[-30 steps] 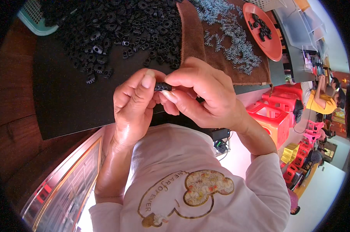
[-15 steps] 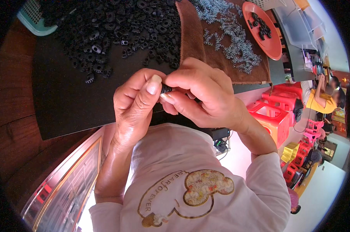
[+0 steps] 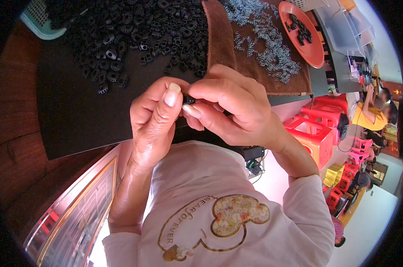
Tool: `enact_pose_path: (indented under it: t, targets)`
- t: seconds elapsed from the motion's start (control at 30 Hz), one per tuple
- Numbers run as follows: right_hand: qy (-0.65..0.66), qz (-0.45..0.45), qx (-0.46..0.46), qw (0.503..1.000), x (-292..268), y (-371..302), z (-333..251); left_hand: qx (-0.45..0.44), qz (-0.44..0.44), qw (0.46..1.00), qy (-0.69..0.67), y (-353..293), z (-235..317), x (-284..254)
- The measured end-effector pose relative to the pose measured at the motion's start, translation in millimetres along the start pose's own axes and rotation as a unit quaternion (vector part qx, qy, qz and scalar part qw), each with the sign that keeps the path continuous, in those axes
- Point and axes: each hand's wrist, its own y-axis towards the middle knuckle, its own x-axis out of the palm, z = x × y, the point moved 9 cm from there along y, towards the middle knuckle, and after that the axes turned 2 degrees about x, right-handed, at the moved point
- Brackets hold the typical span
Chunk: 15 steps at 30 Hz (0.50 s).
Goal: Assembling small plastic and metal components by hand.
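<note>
Between my two hands, just above the near edge of the black table surface, is a small black plastic cord lock part (image 3: 188,99), mostly covered by fingers. My left hand (image 3: 153,116) pinches it with a raised thumb against curled fingers. From the other side, the thumb and forefinger of my right hand (image 3: 237,107) close on it. Beyond my hands lies a big heap of black cord lock parts (image 3: 117,40). Small metal springs (image 3: 272,53) are scattered over a brown cloth (image 3: 221,35) at the right.
An orange-red plate (image 3: 316,57) with several black pieces stands beyond the springs. A pale green basket (image 3: 43,30) is at the far left, and clear plastic bins (image 3: 344,33) are at the far right. Red stools (image 3: 310,133) stand right of the table; a person in yellow (image 3: 373,115) sits farther off.
My left thumb has slid slightly left and up on the black part, showing more of it. Both hands stay closed on it in nearly the same place.
</note>
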Motion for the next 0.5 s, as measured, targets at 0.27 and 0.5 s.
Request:
enact_pose_path:
  t: [0.27, 0.5]
  targets:
    - [0.021, -0.002, 0.012, 1.000, -1.8, 0.1, -4.9, -0.002, 0.008, 1.000, 0.001, -0.7, -1.6, 0.4]
    - [0.023, -0.028, 0.028, 0.999, 1.4, -1.1, -7.2, 0.005, -0.019, 0.999, 0.030, -2.5, -1.5, 0.9]
